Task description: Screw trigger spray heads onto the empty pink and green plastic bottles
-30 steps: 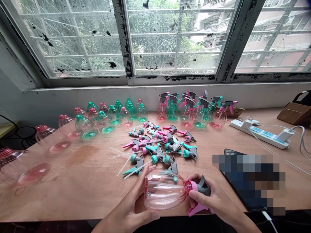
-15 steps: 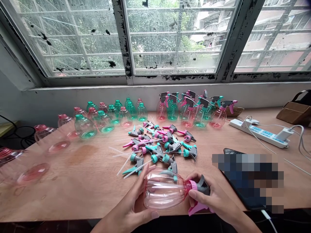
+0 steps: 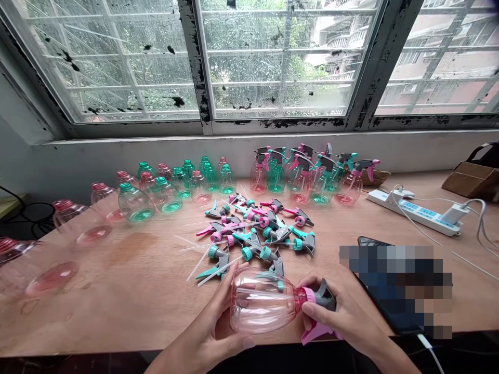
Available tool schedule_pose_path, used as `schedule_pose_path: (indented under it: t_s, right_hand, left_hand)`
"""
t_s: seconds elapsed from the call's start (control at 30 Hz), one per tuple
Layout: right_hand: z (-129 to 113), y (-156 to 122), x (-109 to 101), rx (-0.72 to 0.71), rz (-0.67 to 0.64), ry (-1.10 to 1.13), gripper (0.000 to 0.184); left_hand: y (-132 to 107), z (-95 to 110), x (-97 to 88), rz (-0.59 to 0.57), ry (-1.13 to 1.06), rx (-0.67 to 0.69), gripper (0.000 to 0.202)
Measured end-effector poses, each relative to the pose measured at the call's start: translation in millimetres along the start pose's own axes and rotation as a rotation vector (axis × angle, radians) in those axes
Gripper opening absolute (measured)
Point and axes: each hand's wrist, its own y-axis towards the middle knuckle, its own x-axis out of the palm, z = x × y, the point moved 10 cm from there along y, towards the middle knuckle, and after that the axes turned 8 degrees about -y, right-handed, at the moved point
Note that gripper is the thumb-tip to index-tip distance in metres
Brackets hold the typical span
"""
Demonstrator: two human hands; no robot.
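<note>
A clear pink spray bottle (image 3: 263, 301) lies sideways between my hands at the table's front edge, its base to the left. My left hand (image 3: 218, 317) is wrapped round the base end. At the neck, my right hand (image 3: 331, 311) pinches the pink collar of the grey and pink spray head (image 3: 325, 296), which sits on the bottle's mouth. The pink trigger points down below my right fingers. Just beyond the bottle lies a pile of loose spray heads (image 3: 253, 244) in pink, teal and grey, with thin white tubes.
Open pink and green bottles (image 3: 167, 195) stand at the left and back. Several bottles with spray heads (image 3: 302, 179) stand at the back centre. To the right are a white power strip (image 3: 413, 210), a partly blurred phone (image 3: 376, 291) with a cable, and a brown bag (image 3: 473, 176).
Both hands keep their hold on the spray bottle, with hardly any movement. The whole view has shifted very slightly.
</note>
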Motion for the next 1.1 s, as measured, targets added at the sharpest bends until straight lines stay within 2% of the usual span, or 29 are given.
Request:
schedule_pose_path:
  t_s: [0.27, 0.4, 0.43, 0.57, 0.77, 0.9, 1.1]
  right_hand:
    - [-2.2, 0.6, 0.6, 0.046, 0.032, 0.117, 0.04]
    - [-1.1, 0.4, -0.4, 0.048, 0.043, 0.079, 0.04]
    - [-0.6, 0.4, -0.7, 0.045, 0.045, 0.065, 0.039]
    - [1.5, 0.6, -1.5, 0.031, 0.042, 0.055, 0.038]
    - [2.3, 0.2, -0.8, 0.04, 0.024, 0.08, 0.037]
    - [1.2, 0.3, -1.9, 0.033, 0.033, 0.06, 0.036]
    - [2.0, 0.5, -1.8, 0.031, 0.026, 0.069, 0.035]
  left_hand:
    - [9.0, 4.6, -6.8, 0.144, 0.156, 0.025, 0.1]
    - [10.4, 7.4, -7.2, 0.166, 0.126, 0.007, 0.122]
    - [10.0, 5.8, -8.3, 0.163, 0.107, -0.008, 0.122]
    - [7.9, 0.0, -11.0, 0.109, 0.12, -0.039, 0.098]
    - [7.5, 4.1, -9.0, 0.082, 0.102, 0.02, 0.092]
    - [5.9, 2.6, -7.9, 0.058, 0.037, 0.016, 0.102]
    - [3.5, -2.0, -7.4, 0.01, 0.06, 0.017, 0.091]
